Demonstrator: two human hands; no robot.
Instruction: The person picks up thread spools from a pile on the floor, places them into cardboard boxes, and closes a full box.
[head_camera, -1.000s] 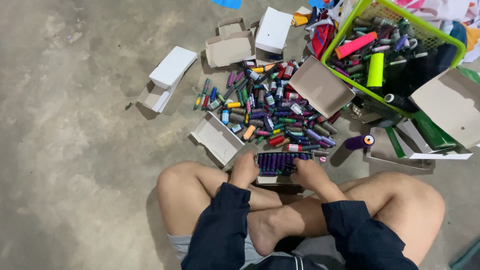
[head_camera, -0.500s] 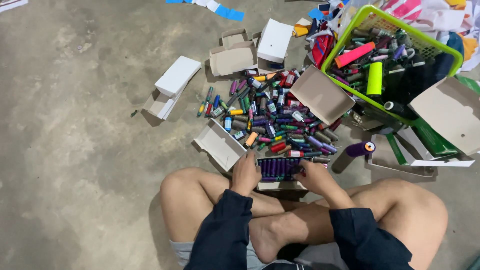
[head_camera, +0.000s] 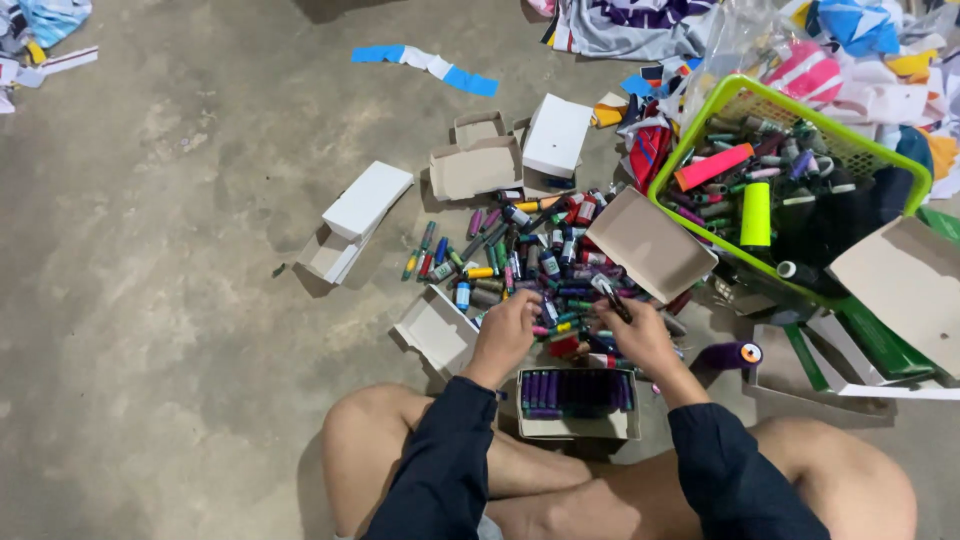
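You sit cross-legged on the concrete floor (head_camera: 180, 330) with a small open carton (head_camera: 578, 403) between your knees, packed with a row of purple thread spools. Just beyond the carton lies the heap of mixed-colour spools (head_camera: 545, 265). Your left hand (head_camera: 505, 335) rests on the near edge of that heap, fingers curled down among the spools; what its grip holds, if anything, you cannot tell. Your right hand (head_camera: 640, 335), also just past the carton, pinches a dark spool (head_camera: 610, 296) in a narrow grip.

A brown flat box lid (head_camera: 650, 243) lies on the far right edge of the heap, partly covering it. An empty grey box (head_camera: 437, 330) sits left of the carton, beside your left hand. A single purple spool (head_camera: 732, 354) lies right of the carton. Further right stands a green basket (head_camera: 790, 110) full of spools, and white boxes (head_camera: 367, 200) lie scattered beyond the heap.
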